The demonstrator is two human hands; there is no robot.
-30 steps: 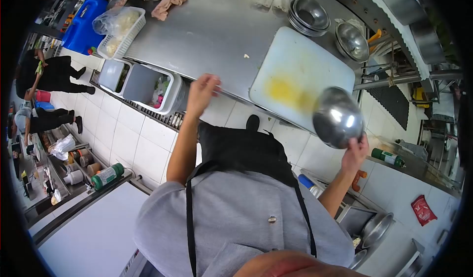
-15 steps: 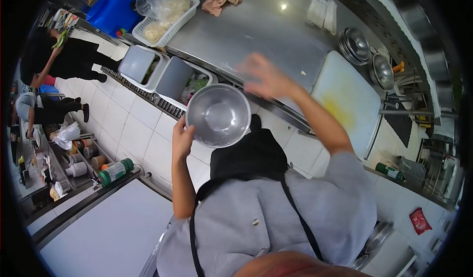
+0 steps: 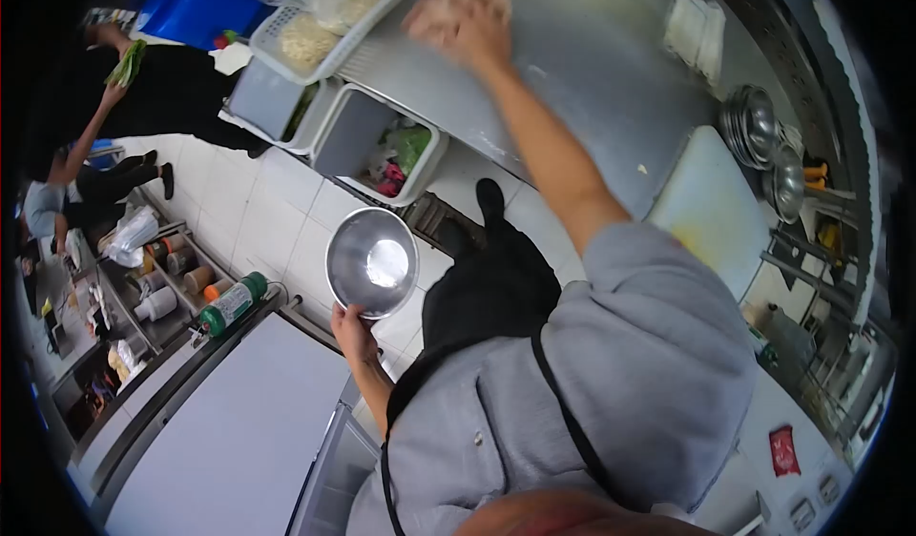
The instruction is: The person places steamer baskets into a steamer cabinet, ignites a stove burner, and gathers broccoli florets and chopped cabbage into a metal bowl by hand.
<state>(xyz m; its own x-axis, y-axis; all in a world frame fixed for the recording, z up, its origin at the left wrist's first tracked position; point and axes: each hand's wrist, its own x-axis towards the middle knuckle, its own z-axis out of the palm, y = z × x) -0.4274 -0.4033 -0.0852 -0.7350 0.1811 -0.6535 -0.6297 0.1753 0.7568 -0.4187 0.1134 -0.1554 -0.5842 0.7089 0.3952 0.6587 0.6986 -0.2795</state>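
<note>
My left hand (image 3: 354,334) grips the rim of a shiny metal bowl (image 3: 351,267), holding it tilted over the floor beside my apron. No contents show in the bowl. My right arm stretches far across the steel table (image 3: 582,88), and my right hand (image 3: 485,32) is closed on a crumpled pinkish cloth (image 3: 434,19). The fingers are slightly blurred and partly merge with the cloth. To the left of that hand stands a white perforated basket (image 3: 334,64) with pale shredded food and a clear plastic bag.
Below the table edge are open bins, one a waste bin (image 3: 426,175). A cutting board (image 3: 711,221), stacked metal bowls (image 3: 749,126) and white wrapped packs (image 3: 695,32) lie to the right. A co-worker (image 3: 162,88) holding green leaves stands at the left, with another person behind.
My right hand has moved forward and left over the table onto the cloth. My left hand has lowered the bowl toward the left and tilted it. The view has shifted.
</note>
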